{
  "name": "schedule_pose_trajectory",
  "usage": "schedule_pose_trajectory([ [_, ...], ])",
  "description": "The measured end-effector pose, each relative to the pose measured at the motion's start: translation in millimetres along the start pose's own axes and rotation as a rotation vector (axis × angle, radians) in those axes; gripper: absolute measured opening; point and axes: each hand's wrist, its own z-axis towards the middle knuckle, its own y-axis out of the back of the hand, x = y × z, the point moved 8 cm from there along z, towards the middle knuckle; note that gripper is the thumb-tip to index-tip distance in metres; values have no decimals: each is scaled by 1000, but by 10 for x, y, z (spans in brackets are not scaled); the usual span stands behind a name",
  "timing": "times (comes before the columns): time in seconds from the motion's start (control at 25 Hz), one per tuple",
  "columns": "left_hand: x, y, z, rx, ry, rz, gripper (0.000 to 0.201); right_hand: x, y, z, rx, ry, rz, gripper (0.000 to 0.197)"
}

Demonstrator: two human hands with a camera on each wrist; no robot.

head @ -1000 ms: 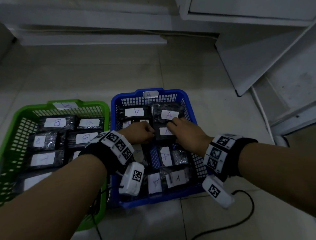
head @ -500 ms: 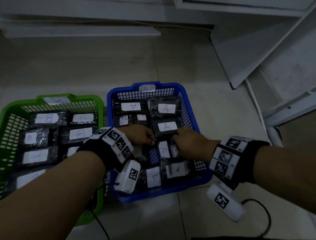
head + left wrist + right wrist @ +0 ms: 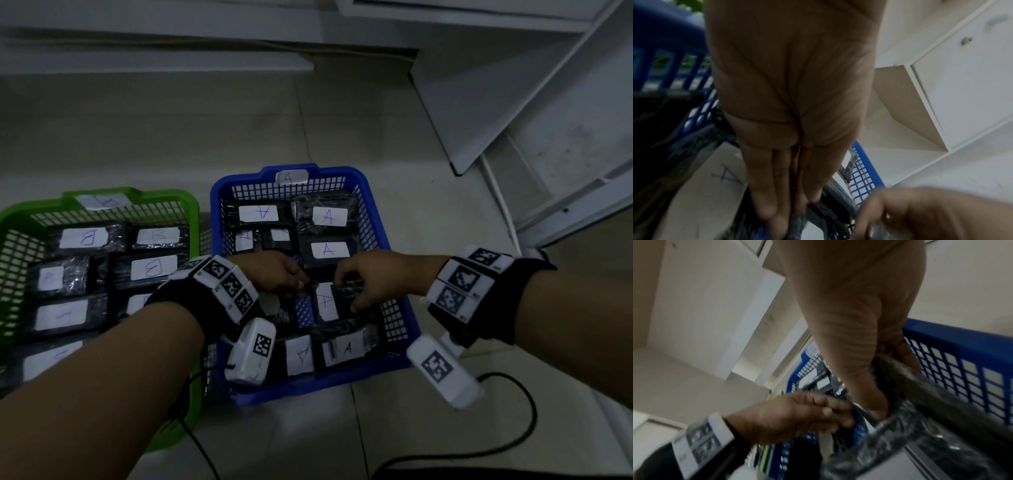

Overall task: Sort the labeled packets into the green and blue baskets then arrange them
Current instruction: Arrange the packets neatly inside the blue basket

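Observation:
The blue basket (image 3: 310, 388) carries an A tag and holds several black wrapped packets with white A labels. Beside it on the left, the green basket (image 3: 137, 196) holds several B packets (image 3: 154, 267). Both hands are inside the blue basket, at its middle. My right hand (image 3: 346, 295) grips a black A packet (image 3: 324, 301), which stands on edge. In the right wrist view the right hand (image 3: 890, 382) has its thumb on one face of this packet (image 3: 931, 402) and its fingers on the other. My left hand (image 3: 301, 284) pinches the packet's left edge.
Both baskets stand on a pale tiled floor. A white cabinet (image 3: 534, 113) with an open door rises at the back right. A black cable (image 3: 513, 442) loops on the floor near the blue basket's right front corner. More A packets (image 3: 342, 347) lie along the blue basket's front wall.
Both hands drew back from the far A packets to the middle of the blue basket. The right hand took hold of the middle A packet and tilted it on edge.

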Motion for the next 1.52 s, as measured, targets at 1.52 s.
schedule_pose_trajectory([
  [1.52, 51, 1120, -716, -868, -297, 33, 56, 536, 604, 564, -352, 232, 121, 27],
])
